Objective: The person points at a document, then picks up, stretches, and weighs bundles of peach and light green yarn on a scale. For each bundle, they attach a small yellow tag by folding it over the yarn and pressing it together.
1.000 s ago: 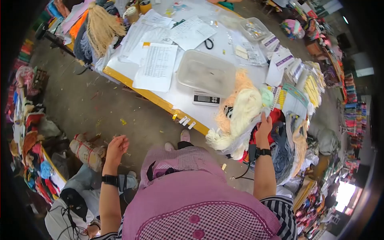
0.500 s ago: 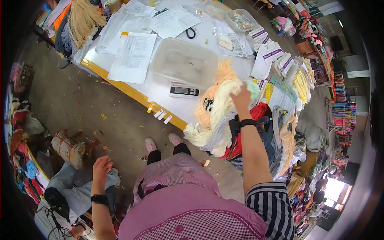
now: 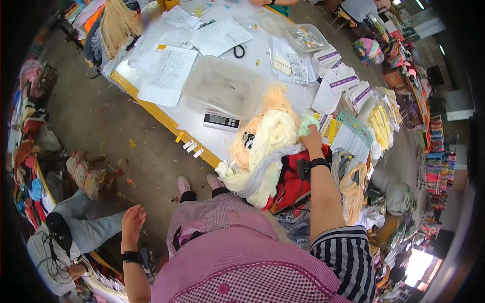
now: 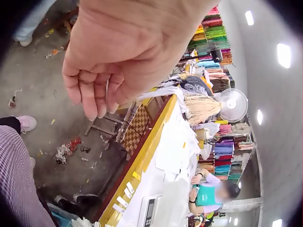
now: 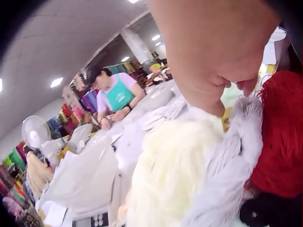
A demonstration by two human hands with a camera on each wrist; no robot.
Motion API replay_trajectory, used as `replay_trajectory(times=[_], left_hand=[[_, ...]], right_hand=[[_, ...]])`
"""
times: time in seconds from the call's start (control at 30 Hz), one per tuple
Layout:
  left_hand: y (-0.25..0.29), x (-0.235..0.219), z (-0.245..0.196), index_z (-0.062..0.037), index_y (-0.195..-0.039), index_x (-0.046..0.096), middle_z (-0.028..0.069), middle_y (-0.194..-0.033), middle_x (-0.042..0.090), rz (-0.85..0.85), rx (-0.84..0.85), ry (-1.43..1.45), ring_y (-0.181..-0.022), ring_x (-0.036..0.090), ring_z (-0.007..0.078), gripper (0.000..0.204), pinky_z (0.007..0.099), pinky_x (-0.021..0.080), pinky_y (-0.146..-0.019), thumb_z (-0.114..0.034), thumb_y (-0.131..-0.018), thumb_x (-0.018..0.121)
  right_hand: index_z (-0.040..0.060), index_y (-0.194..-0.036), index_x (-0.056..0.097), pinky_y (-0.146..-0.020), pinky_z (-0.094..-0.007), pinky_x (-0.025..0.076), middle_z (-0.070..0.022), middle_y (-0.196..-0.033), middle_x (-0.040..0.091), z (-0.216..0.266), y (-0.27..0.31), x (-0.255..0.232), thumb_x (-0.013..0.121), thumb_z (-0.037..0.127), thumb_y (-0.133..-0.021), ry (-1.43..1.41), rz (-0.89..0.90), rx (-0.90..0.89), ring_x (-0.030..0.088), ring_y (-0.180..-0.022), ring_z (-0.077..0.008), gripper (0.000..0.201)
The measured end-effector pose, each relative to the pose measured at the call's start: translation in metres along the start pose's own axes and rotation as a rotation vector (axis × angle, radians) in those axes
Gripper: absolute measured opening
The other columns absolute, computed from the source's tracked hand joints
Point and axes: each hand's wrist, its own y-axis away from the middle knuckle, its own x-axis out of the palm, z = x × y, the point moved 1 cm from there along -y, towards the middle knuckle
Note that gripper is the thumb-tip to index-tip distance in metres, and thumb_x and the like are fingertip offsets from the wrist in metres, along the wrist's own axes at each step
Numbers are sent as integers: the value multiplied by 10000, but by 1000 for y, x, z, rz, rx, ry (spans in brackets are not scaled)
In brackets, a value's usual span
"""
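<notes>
Yarn: pale-green skein (image 3: 306, 121) lying atop cream hanks (image 3: 273, 136) at the tabletop (image 3: 202, 113) edge, pinched in the right hand (image 3: 313, 140) grip. Left hand (image 3: 132, 217) hangs idle, fingers loosely curled. Best lifted straight upward, lest neighbouring strands snag.

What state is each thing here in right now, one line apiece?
Right hand: gripping the pale yarn.
Left hand: empty, fingers relaxed, away from the table.
Cream and white yarn bundle: draped over the table edge.
Digital scale: flat on the table.
Clear plastic tub: on the table.
</notes>
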Motion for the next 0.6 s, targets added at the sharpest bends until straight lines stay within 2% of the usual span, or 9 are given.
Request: replay_trajectory(times=[0.07, 0.13, 0.2, 0.23, 0.3, 0.37, 0.47, 0.57, 0.6], left_hand=[[14, 1, 5, -67, -1067, 600, 30, -939, 648, -43, 10, 14, -765, 637, 120, 178, 244, 505, -682, -178, -941, 544], [32, -3, 8, -72, -1070, 601, 26, -946, 647, -130, 32, 50, -773, 635, 118, 180, 243, 501, -686, -185, -939, 548], [44, -7, 16, -85, -1075, 607, 18, -948, 646, -113, 22, 45, -796, 629, 113, 193, 244, 491, -708, -207, -936, 554], [49, -11, 21, -85, -1075, 607, 18, -948, 646, -161, 33, 78, -796, 629, 113, 193, 244, 491, -708, -207, -936, 554], [55, -19, 30, -92, -1081, 612, 13, -953, 647, -136, 35, 70, -812, 625, 111, 213, 251, 483, -726, -232, -930, 559], [62, -23, 39, -89, -1077, 616, 15, -955, 648, -197, 31, 70, -814, 623, 116, 219, 258, 483, -732, -238, -926, 563], [77, -22, 55, -84, -1062, 631, 21, -964, 649, -268, 53, 74, -835, 618, 133, 231, 282, 487, -748, -253, -914, 574], [93, -29, 78, -101, -1080, 623, 31, -1003, 649, -296, 74, 142, -908, 620, 147, 250, 295, 493, -826, -283, -915, 581], [99, -32, 85, -100, -1080, 624, 34, -1005, 649, -313, 86, 166, -918, 620, 152, 252, 300, 492, -832, -286, -917, 577]], right_hand=[[128, -1029, 593, -788, -426, 510, -171, -923, 670, -34, -31, 23, 781, 240, -575, -48, -50, -131, 644, -894, -350, 504], [132, -949, 628, -717, -408, 520, -129, -822, 678, -31, -34, 12, 806, 254, -542, -110, -50, -203, 654, -793, -338, 461], [112, -859, 644, -703, -409, 515, -113, -842, 682, -32, -43, 7, 745, 251, -638, 35, -15, -277, 657, -781, -303, 279], [100, -840, 646, -686, -405, 505, -112, -833, 678, -18, -42, -4, 675, 205, -738, 80, -149, -229, 648, -756, -298, 149], [47, -854, 620, -642, -387, 475, -97, -750, 642, 37, -18, -54, 616, 159, -837, -146, -375, -414, 614, -689, -267, 113], [23, -836, 593, -556, -342, 448, -69, -684, 598, 76, -2, -46, 648, 168, -839, -543, -253, -487, 564, -606, -198, 155], [43, -811, 579, -436, -232, 365, 0, -667, 551, 121, 26, 28, 629, 151, -861, -977, 432, -339, 485, -537, -70, 129], [53, -868, 551, -446, -235, 465, -38, -731, 592, 179, 63, 78, 595, 122, -869, -1012, 745, -247, 574, -568, -116, 82], [50, -884, 559, -460, -242, 486, -38, -746, 595, 180, 52, 116, 610, 123, -867, -963, 803, -342, 589, -583, -125, 91]])
